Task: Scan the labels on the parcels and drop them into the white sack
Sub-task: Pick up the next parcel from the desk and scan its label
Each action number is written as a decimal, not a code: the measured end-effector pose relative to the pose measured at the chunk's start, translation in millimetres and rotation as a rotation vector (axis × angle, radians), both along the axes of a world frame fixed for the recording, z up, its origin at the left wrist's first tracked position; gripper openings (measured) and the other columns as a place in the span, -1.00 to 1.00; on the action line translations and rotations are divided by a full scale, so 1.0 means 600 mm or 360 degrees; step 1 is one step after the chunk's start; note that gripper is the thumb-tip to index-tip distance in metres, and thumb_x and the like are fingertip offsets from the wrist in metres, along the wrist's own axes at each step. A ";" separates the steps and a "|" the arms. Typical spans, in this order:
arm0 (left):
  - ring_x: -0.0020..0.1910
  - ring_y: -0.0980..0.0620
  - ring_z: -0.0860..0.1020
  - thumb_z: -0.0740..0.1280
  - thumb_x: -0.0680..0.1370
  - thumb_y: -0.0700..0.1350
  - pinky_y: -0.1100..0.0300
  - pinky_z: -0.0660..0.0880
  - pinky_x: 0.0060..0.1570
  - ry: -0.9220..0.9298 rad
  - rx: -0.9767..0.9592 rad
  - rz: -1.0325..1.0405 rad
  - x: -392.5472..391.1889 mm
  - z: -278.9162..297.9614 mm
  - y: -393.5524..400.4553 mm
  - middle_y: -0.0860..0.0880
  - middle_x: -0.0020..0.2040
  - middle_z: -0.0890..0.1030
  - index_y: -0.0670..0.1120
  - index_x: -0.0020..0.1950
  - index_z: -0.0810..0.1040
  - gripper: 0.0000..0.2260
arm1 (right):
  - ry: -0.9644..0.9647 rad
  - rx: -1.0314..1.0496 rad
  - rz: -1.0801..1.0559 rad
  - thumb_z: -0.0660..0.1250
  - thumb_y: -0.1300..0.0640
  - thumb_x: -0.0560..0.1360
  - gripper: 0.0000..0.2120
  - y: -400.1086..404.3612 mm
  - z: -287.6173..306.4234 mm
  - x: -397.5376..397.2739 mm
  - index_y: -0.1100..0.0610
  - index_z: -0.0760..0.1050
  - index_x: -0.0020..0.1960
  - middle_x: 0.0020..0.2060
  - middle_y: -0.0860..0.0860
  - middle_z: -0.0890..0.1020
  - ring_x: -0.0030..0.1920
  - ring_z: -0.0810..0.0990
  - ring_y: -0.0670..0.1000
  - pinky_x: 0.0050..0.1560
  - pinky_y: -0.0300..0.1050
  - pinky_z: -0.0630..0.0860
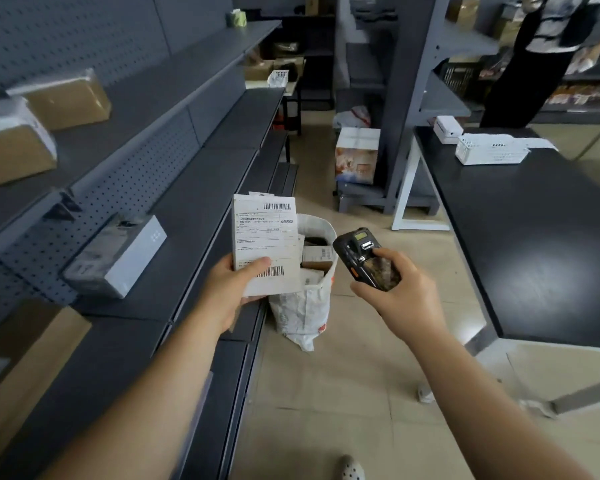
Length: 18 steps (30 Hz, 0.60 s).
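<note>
Currently left hand (234, 289) grips parcel (265, 244) upright, label facing right hand (400, 289), fingers wrapped round scanner (366, 259). White sack (305, 306) open just beyond and below parcel, between hands.

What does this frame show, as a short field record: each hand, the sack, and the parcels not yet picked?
left hand: the left hand grips a flat white labelled parcel, label facing the camera
right hand: the right hand holds a black handheld scanner, thumb on its keys
sack: white woven sack stands open on the floor, boxes inside
unpicked: grey-and-white box and two brown taped cartons on the grey shelves
stage: parcel not yet dropped
</note>
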<state>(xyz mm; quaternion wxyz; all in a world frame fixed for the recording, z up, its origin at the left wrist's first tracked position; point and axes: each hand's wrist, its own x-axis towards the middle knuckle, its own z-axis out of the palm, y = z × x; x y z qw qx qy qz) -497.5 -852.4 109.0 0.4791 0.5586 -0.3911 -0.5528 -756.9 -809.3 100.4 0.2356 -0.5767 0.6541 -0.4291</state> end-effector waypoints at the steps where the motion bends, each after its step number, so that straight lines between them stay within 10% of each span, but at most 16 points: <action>1: -0.18 0.11 0.69 0.41 0.54 -0.20 0.23 0.58 -0.35 -0.0012 0.0003 0.0002 -0.011 0.001 -0.029 0.06 -0.10 0.72 0.01 0.06 0.60 -0.84 | 0.0003 0.0002 0.0014 0.59 -0.02 0.30 -0.45 -0.032 -0.001 -0.012 -0.17 0.52 0.24 0.01 -0.23 0.58 0.04 0.57 -0.11 0.09 -0.06 0.55; 18: -0.09 0.07 0.68 0.46 0.51 -0.19 0.07 0.65 -0.14 -0.0142 0.0394 -0.0022 -0.052 -0.189 -0.411 0.04 -0.07 0.71 -0.02 0.07 0.61 -0.83 | 0.0095 0.0377 0.0026 0.59 -0.07 0.32 -0.42 -0.402 -0.136 -0.036 -0.12 0.50 0.30 0.04 -0.22 0.50 0.07 0.53 -0.09 0.07 -0.15 0.48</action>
